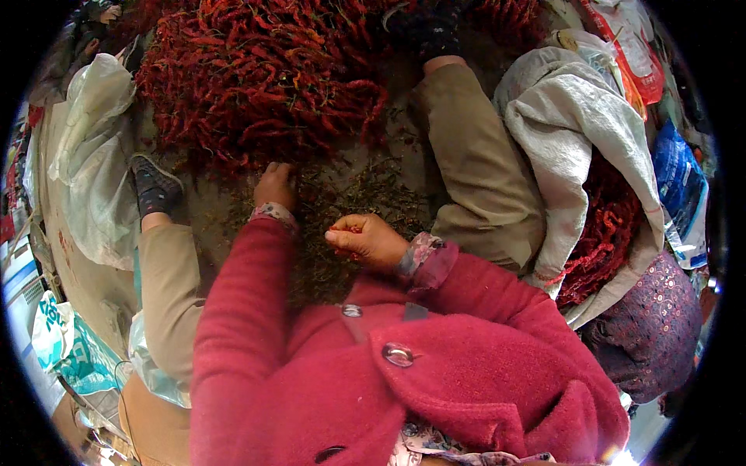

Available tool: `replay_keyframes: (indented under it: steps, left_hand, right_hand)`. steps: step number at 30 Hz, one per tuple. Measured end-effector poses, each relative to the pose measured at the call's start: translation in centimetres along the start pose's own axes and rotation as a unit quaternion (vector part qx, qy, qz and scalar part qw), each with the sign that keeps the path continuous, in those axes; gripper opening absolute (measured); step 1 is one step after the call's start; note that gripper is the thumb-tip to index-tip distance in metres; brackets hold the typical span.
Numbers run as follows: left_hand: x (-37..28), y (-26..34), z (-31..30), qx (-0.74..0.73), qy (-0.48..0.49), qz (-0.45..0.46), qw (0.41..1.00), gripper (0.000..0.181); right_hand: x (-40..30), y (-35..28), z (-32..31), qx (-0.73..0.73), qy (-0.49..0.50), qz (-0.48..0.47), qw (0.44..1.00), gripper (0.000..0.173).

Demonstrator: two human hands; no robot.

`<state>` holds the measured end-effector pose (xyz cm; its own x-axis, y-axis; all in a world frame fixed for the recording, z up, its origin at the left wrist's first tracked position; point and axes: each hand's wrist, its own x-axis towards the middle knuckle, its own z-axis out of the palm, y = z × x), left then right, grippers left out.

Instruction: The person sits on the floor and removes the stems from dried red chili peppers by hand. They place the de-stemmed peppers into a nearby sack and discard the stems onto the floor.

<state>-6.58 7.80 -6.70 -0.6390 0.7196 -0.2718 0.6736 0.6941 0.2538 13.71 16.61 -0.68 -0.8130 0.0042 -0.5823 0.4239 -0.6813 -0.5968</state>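
Note:
A large heap of dried red chili peppers (250, 76) lies on the floor in front of me. At its near edge my left hand (275, 187) reaches down, its fingers partly hidden and slightly blurred; whether it grips a pepper I cannot tell. Closer to my body, my right hand (364, 240) is curled around some red chili pieces (348, 253), thumb towards the left. Loose stems and dry scraps (382, 195) are strewn below and beside both hands, between my legs.
On the right, an open woven sack (553, 110) holds more red chilies (609, 233). A translucent plastic bag (96, 163) stands at the left, near my shoe (156, 182). A blue plastic package (679, 175) lies at the far right. Part of another person's hand (109, 14) shows at the top left.

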Motion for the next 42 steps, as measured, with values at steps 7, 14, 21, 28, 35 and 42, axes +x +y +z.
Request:
replay_keyframes:
  steps: [7, 14, 21, 28, 35, 42]
  left_hand:
    - [-2.6, -1.5, -0.1, -0.192, 0.055, -0.077, 0.977, 0.017]
    - [-9.2, 4.6, -3.1, -0.484, -0.107, -0.088, 0.864, 0.018]
    - [-11.7, 7.3, -3.7, -0.531, -0.109, -0.1, 0.834, 0.017]
    - [-9.0, 4.6, -3.6, -0.486, -0.074, -0.099, 0.865, 0.021]
    - [-1.2, -3.9, 0.8, -0.164, 0.047, -0.159, 0.972, 0.041]
    - [3.0, -1.9, -0.3, -0.041, 0.068, -0.198, 0.977, 0.049]
  right_hand:
    - [0.4, 0.2, -0.2, 0.031, 0.049, 0.009, 0.998, 0.022]
    - [0.6, 0.8, -0.5, 0.074, 0.062, -0.023, 0.995, 0.023]
    - [0.0, 0.8, -0.1, -0.053, 0.105, -0.13, 0.985, 0.026]
    - [0.2, -0.1, -0.5, -0.065, 0.125, -0.062, 0.988, 0.025]
    - [0.7, 0.4, -0.1, -0.038, 0.067, -0.012, 0.997, 0.027]
    - [0.8, -0.1, 0.0, -0.018, 0.043, 0.031, 0.998, 0.022]
